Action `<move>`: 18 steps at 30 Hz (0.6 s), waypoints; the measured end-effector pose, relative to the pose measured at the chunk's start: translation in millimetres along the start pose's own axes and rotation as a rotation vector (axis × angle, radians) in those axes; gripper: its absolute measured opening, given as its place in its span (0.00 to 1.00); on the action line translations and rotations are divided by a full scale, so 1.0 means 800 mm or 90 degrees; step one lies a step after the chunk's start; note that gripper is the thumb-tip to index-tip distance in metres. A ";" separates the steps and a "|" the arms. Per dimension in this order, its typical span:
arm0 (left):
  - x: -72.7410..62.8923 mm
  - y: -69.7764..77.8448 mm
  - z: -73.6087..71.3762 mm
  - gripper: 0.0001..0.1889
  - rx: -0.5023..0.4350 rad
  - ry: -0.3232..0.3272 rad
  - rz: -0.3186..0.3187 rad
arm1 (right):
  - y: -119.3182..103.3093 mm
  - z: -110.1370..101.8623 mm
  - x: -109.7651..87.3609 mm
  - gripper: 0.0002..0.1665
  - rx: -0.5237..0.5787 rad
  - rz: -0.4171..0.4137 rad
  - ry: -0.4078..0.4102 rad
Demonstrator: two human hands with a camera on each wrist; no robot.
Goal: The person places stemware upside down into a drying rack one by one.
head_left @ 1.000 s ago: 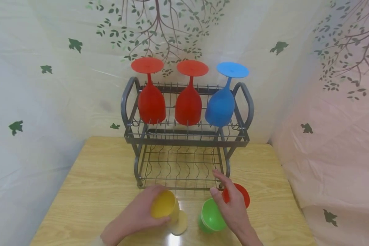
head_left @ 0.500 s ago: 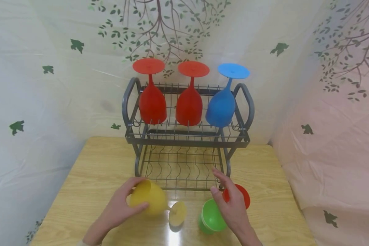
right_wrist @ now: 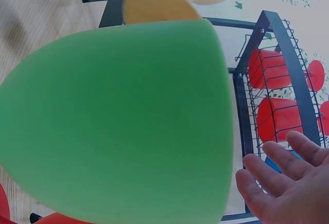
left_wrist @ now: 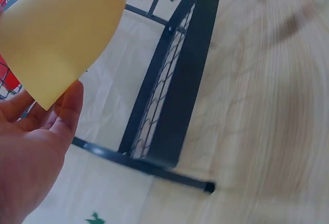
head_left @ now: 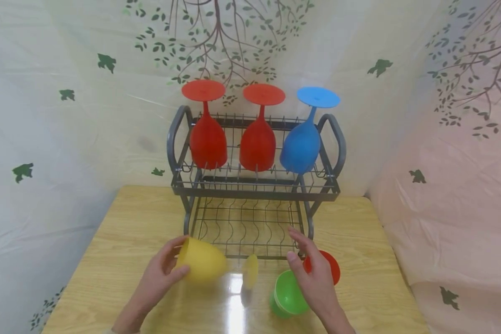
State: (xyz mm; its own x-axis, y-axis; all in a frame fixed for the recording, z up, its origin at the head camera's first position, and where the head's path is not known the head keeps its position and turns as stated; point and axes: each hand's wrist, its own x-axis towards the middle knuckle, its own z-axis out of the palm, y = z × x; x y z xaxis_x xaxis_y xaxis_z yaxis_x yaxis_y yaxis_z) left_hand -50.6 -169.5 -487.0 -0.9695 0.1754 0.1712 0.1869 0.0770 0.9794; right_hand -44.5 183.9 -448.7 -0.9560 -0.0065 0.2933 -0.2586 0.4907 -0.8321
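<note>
My left hand (head_left: 156,273) grips a yellow plastic goblet (head_left: 202,260) by its rim. The goblet lies tipped sideways in the air, its mouth toward the left and its round base (head_left: 251,271) toward the right. In the left wrist view the thumb and fingers pinch the rim of the yellow bowl (left_wrist: 72,29). My right hand (head_left: 315,280) has its fingers extended, beside a green goblet (head_left: 290,292) standing upright. Behind that hand a red goblet (head_left: 330,266) is partly hidden. In the right wrist view the green goblet (right_wrist: 118,121) fills much of the picture, apart from the fingers.
A black two-tier dish rack (head_left: 254,192) stands at the back of the wooden table (head_left: 138,222). Its upper tier holds two red goblets (head_left: 208,141) and a blue goblet (head_left: 300,146), all upside down. A patterned curtain (head_left: 67,139) hangs behind and on both sides.
My left hand has moved left and slightly away from me, tipping the yellow goblet from near upright onto its side and raising its base. The right hand has stayed in place.
</note>
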 end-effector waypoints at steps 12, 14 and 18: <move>0.000 -0.010 0.053 0.22 -0.311 0.145 -0.061 | -0.013 0.003 -0.006 0.29 0.075 0.056 -0.009; 0.001 -0.012 0.062 0.19 -0.370 0.139 -0.045 | -0.016 0.005 -0.007 0.30 0.121 0.081 -0.021; 0.003 -0.014 0.077 0.18 -0.432 0.114 -0.011 | -0.018 0.013 -0.011 0.32 0.213 0.124 -0.040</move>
State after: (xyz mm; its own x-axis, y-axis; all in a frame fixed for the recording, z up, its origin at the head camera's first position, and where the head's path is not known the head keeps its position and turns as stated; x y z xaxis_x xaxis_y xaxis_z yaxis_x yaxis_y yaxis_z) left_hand -45.2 -109.1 -504.2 -0.9935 0.0105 0.1135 0.0880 -0.5614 0.8229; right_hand -33.9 167.9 -444.0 -0.9955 0.0006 0.0945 -0.0929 0.1768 -0.9798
